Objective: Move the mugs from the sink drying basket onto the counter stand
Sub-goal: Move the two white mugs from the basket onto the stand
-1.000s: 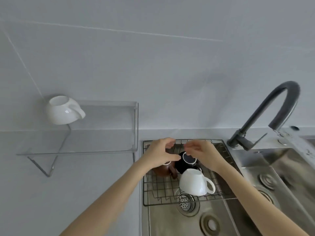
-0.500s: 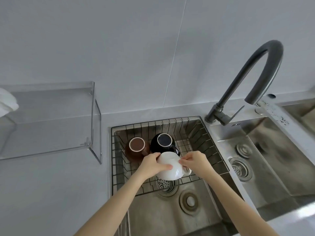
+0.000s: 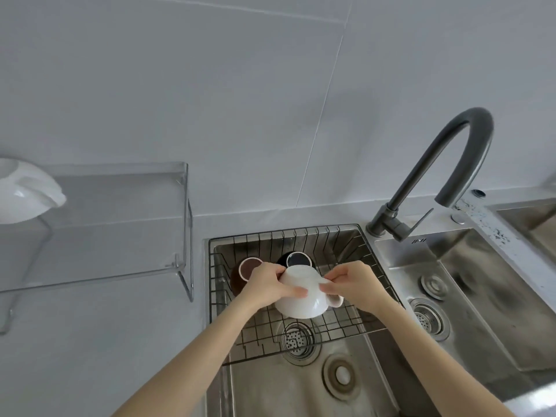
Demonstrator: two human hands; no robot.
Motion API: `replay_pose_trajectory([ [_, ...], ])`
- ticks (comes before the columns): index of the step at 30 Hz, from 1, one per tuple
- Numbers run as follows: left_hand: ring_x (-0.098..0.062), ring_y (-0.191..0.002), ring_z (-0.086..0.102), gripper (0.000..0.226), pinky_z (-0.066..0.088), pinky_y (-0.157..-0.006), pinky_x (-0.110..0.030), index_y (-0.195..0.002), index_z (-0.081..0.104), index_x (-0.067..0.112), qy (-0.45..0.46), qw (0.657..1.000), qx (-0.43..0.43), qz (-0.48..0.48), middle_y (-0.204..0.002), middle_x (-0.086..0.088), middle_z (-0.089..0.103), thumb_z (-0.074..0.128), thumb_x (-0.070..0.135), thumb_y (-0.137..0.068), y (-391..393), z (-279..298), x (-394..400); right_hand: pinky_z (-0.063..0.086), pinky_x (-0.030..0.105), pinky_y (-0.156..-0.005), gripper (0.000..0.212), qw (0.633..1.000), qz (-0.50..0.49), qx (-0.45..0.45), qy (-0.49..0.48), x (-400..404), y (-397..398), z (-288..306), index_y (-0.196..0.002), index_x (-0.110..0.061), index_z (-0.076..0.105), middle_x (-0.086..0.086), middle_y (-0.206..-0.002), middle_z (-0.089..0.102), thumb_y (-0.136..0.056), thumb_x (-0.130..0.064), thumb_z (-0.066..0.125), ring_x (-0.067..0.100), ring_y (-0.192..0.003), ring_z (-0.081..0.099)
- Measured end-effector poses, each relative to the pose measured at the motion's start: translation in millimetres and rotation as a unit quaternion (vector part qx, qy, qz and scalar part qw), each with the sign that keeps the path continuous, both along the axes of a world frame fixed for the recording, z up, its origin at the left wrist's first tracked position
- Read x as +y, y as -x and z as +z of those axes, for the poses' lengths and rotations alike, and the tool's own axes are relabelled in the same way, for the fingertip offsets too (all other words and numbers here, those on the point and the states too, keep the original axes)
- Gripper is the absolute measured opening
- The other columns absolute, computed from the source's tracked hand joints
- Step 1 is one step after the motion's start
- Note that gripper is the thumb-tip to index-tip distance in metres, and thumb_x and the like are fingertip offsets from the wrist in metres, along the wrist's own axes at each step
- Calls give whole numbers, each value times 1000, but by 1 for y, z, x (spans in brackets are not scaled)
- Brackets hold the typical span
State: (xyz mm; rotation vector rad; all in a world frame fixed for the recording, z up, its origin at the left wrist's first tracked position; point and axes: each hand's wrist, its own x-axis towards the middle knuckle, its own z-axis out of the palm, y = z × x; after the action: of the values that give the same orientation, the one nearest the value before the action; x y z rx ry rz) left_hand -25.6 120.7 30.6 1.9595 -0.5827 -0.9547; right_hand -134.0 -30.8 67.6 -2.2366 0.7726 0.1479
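A white mug (image 3: 304, 296) is upside down over the wire drying basket (image 3: 334, 239) in the sink. My left hand (image 3: 267, 284) grips its left side and my right hand (image 3: 358, 284) pinches its right side by the handle. Behind it in the basket stand a brown mug (image 3: 245, 267) and a black mug (image 3: 298, 258), both upside down. On the counter to the left is the clear acrylic stand (image 3: 120, 188), with another white mug (image 3: 24, 195) on its far left end.
A dark curved faucet (image 3: 451, 164) rises at the sink's back right. A second steel basin (image 3: 469, 296) lies to the right, with drains in both. Grey counter (image 3: 90, 341) spreads under and in front of the stand.
Both hands moved from the black mug to the white mug, took hold of it, and have lifted it slightly in the basket. The view swung right, then partly back.
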Motion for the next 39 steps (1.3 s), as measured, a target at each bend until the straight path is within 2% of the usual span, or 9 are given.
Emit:
replay_pose_trajectory([
  [3,-24,-94,66,52,55,-66,-28,-102,68,11,31,999,-27,20,-104,-7,71,82,34,-58,-16,40,10,42,3,-52,13,998,29,-50,36,6,-19,40,-82,-13,75,0,-74,70,-72,-19,73,0,-64,57],
  [7,-23,-97,64,46,54,-84,-40,-98,69,11,91,988,-100,74,-102,-8,71,82,29,-58,-36,103,41,39,0,-49,13,988,53,-131,59,26,-48,99,-77,-10,74,3,-68,69,-69,-19,76,-6,-51,55],
  [9,-23,-96,65,43,53,-84,-41,-96,69,11,109,981,-133,95,-101,-8,72,81,29,-59,-46,132,61,39,1,-48,13,981,64,-175,58,42,-63,124,-77,-9,74,7,-69,72,-69,-18,77,-6,-53,55],
  [12,-24,-96,66,48,52,-86,-44,-93,70,11,126,967,-180,128,-98,-9,73,82,34,-52,-62,165,100,39,4,-48,13,969,92,-222,51,74,-88,152,-79,-10,74,12,-74,74,-70,-18,76,11,-63,60],
  [16,-24,-97,66,60,52,-89,-46,-91,71,14,126,952,-211,182,-98,-8,73,77,43,-39,-82,188,159,40,5,-49,11,954,135,-265,42,130,-121,170,-78,-11,73,10,-69,73,-72,-20,75,11,-60,59],
  [21,-24,-99,67,56,51,-92,-51,-87,71,21,125,946,-209,211,-98,-8,74,78,42,-35,-97,184,228,50,23,-64,8,947,159,-277,-10,195,-146,158,-80,-10,72,3,-63,69,-73,-13,72,14,-63,62],
  [24,-23,-100,66,57,51,-92,-48,-91,71,21,123,943,-205,231,-101,-9,73,78,40,-37,-103,173,267,48,22,-60,6,943,183,-275,-28,234,-160,141,-79,-13,71,-4,-58,66,-73,-15,70,10,-54,58],
  [28,-28,-106,63,58,49,-94,-50,-93,70,24,126,937,-206,253,-105,-11,71,80,37,-38,-114,156,305,56,38,-71,9,940,190,-279,-55,272,-178,119,-81,-12,71,7,-74,74,-73,-15,68,20,-70,67],
  [39,-12,-105,64,56,48,-100,-39,-89,66,44,118,941,-181,262,-108,4,72,81,35,-36,-134,121,364,57,42,-79,17,945,180,-264,-73,332,-202,77,-89,-11,72,10,-84,76,-74,-19,71,23,-79,70],
])
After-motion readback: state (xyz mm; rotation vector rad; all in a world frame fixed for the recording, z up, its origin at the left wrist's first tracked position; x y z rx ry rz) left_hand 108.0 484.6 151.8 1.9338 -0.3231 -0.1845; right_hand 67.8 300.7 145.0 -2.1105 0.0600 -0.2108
